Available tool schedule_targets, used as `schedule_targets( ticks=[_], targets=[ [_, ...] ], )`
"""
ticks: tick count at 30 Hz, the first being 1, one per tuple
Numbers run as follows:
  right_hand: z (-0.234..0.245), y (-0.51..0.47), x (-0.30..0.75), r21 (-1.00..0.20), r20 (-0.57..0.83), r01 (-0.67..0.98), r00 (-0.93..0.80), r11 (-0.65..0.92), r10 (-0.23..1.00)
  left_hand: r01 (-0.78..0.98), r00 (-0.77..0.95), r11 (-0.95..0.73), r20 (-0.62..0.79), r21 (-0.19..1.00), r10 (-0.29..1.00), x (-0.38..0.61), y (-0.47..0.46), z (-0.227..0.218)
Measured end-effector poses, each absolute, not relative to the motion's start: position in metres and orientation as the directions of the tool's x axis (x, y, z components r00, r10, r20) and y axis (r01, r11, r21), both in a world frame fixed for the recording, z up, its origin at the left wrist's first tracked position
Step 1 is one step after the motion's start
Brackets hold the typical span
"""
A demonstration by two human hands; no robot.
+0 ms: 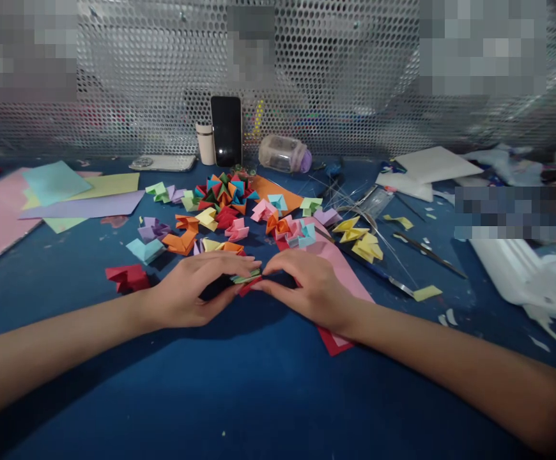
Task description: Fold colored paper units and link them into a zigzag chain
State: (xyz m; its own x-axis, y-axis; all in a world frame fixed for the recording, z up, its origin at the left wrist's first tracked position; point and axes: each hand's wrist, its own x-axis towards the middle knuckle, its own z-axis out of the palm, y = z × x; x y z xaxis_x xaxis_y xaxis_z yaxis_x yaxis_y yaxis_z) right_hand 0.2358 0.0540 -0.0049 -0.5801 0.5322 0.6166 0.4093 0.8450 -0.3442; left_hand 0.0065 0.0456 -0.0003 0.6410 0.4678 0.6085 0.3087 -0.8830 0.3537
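Between my two hands is a small folded paper piece [248, 278] with green and red layers, held just above the blue table. My left hand [199, 286] pinches it from the left, fingers over the top and thumb below. From the right, the fingertips of my right hand [307, 281] close on its other end. Folded paper units in many colours lie just beyond my hands, among them an orange unit [181, 242] and a light blue one [145, 250]. A red folded unit [127, 278] sits left of my left wrist. Pink paper [342, 265] lies partly under my right hand.
Behind the loose units stands a multicoloured paper ball [225, 191]. A phone [227, 131] leans upright by the perforated metal panel, near a jar [282, 153] on its side. Coloured sheets [86, 204] lie at left. A cutter [399, 286], tweezers [429, 254] and a white glue gun [522, 268] are at right.
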Motion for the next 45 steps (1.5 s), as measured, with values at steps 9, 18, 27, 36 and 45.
schedule_targets(
  ticks=[9, 18, 27, 36, 45],
  targets=[
    [-0.01, 0.058, 0.235, -0.269, 0.544, 0.415, -0.679, 0.869, 0.492, 0.238, 0.665, -0.872, 0.582, 0.428, 0.467, 0.004, 0.043, 0.005],
    [-0.006, 0.055, 0.237, -0.349, 0.568, 0.36, -0.653, 0.865, 0.501, 0.216, 0.647, -0.889, 0.623, 0.405, 0.44, 0.003, 0.043, 0.008],
    [-0.009, 0.055, 0.236, -0.405, 0.619, 0.297, -0.608, 0.865, 0.498, 0.243, 0.607, -0.91, 0.679, 0.336, 0.413, 0.001, 0.043, 0.005],
    [-0.004, 0.053, 0.237, -0.292, 0.693, 0.314, -0.582, 0.903, 0.426, 0.376, 0.26, -0.617, 0.56, 0.691, 0.786, 0.001, 0.06, -0.002],
    [-0.001, 0.051, 0.236, -0.206, 0.69, 0.231, -0.655, 0.951, 0.308, 0.198, 0.294, -0.516, 0.451, 0.834, 0.843, -0.001, 0.063, -0.006]
  ],
)
